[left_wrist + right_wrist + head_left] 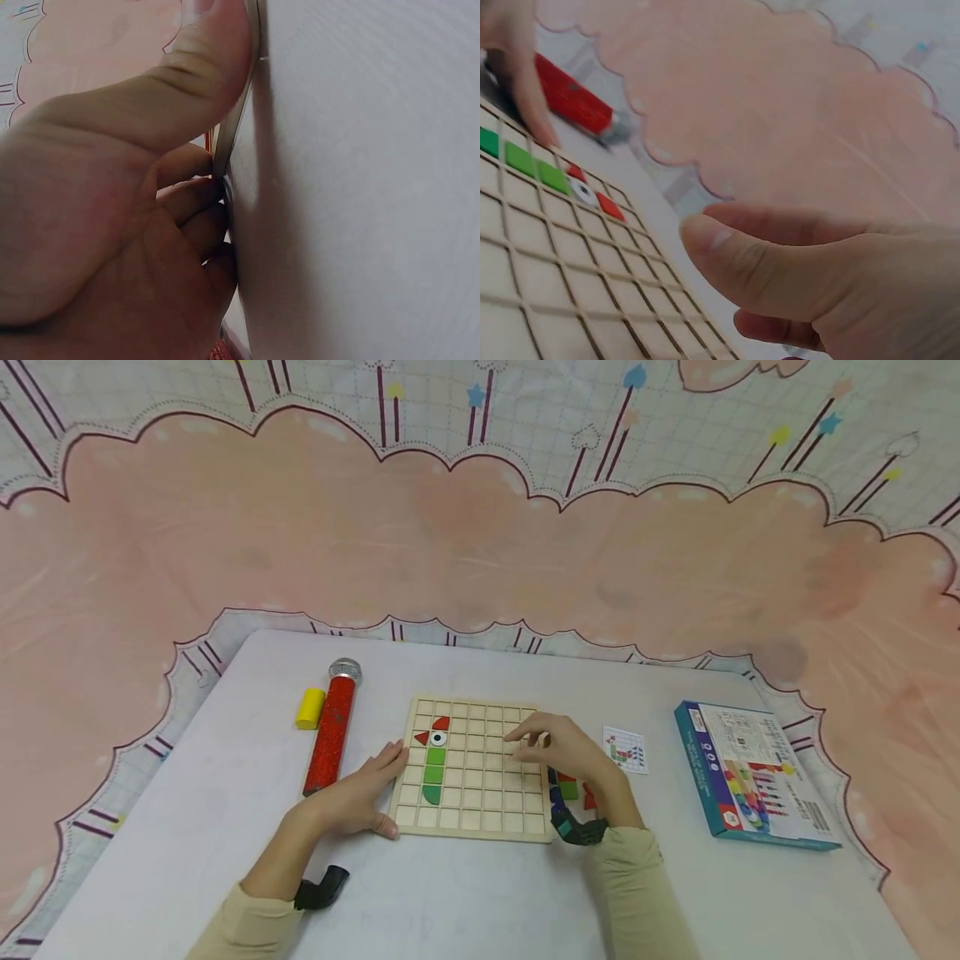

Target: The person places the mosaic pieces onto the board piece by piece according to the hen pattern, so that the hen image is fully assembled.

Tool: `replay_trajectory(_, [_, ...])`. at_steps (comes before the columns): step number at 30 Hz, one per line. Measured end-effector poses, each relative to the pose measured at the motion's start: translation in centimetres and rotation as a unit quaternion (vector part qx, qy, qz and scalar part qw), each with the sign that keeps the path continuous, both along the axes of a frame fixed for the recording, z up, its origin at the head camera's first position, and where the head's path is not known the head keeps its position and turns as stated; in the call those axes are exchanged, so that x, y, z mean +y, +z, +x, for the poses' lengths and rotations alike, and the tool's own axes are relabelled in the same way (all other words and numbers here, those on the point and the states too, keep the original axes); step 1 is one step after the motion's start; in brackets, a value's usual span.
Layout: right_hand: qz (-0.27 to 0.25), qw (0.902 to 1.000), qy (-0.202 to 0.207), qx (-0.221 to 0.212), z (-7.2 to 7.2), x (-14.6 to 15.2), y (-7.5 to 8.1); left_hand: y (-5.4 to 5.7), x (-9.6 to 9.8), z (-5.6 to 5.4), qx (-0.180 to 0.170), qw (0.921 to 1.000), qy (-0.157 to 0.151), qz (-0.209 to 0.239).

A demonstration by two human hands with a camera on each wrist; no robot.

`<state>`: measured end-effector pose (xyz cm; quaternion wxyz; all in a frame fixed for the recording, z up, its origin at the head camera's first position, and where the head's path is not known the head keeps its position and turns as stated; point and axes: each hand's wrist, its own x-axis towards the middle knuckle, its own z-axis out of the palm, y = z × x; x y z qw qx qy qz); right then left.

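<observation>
A wooden grid board (pixel 474 831) lies flat on the white table. Its left columns hold a red curved piece (pixel 441 723), a red triangle (pixel 422 738), a white eye piece (pixel 438 739), green squares (pixel 433 774) and a dark green curved piece (pixel 432 794). Against the board's left edge rests my left hand (pixel 360 793), thumb spread toward the near corner, fingers extended along the side. My right hand (pixel 562 747) hovers over the board's right columns with loosely bent fingers. Between its thumb (pixel 742 262) and fingers no piece shows in the right wrist view.
Loose pieces, among them a green square (pixel 569 790) and a red triangle (pixel 589 796), lie right of the board, partly behind my right wrist. Beyond are a pattern card (pixel 624 750) and a box (pixel 757 777). A red microphone (pixel 332 727) and yellow cylinder (pixel 310 708) lie left.
</observation>
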<state>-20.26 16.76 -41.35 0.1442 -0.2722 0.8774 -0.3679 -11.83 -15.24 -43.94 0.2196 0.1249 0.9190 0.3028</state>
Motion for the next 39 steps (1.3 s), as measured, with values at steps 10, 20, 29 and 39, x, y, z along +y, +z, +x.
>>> replay_trajectory(10, [0.021, 0.998, -0.055, -0.022, 0.6, 5.3, -0.8, 0.2, 0.2, -0.1, 0.001, 1.0, 0.005, -0.003])
replay_trajectory(20, [0.058, 0.9952, -0.035, -0.07, 1.9, 8.4, -2.5, -0.1, 0.2, 0.1, -0.004, 1.0, 0.008, 0.0])
replay_trajectory(29, [0.09, 0.9942, -0.037, -0.044, 2.0, 8.3, -3.3, -0.2, 0.1, 0.1, 0.0, 1.0, 0.006, -0.003])
replay_trajectory(39, [0.11, 0.9882, -0.091, -0.056, 1.6, 7.4, -3.5, -0.1, 0.1, 0.1, 0.001, 1.0, 0.006, -0.003])
